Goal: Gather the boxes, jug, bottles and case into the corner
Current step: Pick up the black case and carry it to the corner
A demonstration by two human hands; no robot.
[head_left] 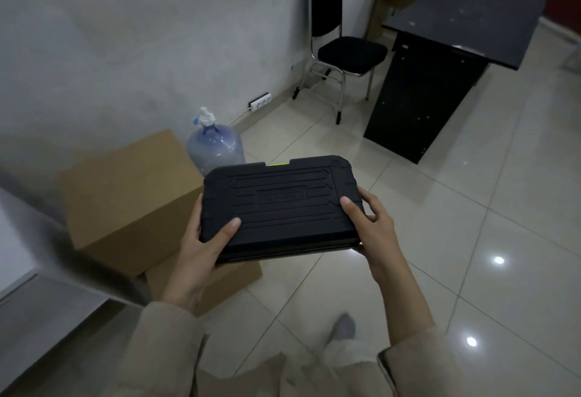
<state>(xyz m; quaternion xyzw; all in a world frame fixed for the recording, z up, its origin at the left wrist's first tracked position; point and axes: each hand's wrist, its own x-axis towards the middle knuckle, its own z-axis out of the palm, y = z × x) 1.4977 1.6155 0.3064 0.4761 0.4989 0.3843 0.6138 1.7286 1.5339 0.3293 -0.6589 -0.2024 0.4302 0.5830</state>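
case [279, 208]: a flat black case with raised lines on its lid and a small green bit at its far edge. it is held up in the air, lying almost flat, above the floor [440, 239] and over the near corner of the boxes.
left hand [201, 248]: it is curled round the left end of the case. the thumb is laid on the lid and the fingers are tucked under it.
right hand [372, 226]: it is curled round the right end of the case, with the thumb on top and the fingers underneath.
big box [125, 201]: a brown cardboard box is set on the floor, close to the grey wall [125, 50].
small box [226, 280]: a lower brown box is seen just in front of the big box, partly hidden by the left arm.
jug [213, 145]: a clear blue water jug with a white pump on top is stood on the floor, just beside the far corner of the big box and near the wall.
chair [342, 44]: a black chair is placed by the wall, well apart from the boxes.
desk [446, 50]: a dark desk is stood beside the chair.
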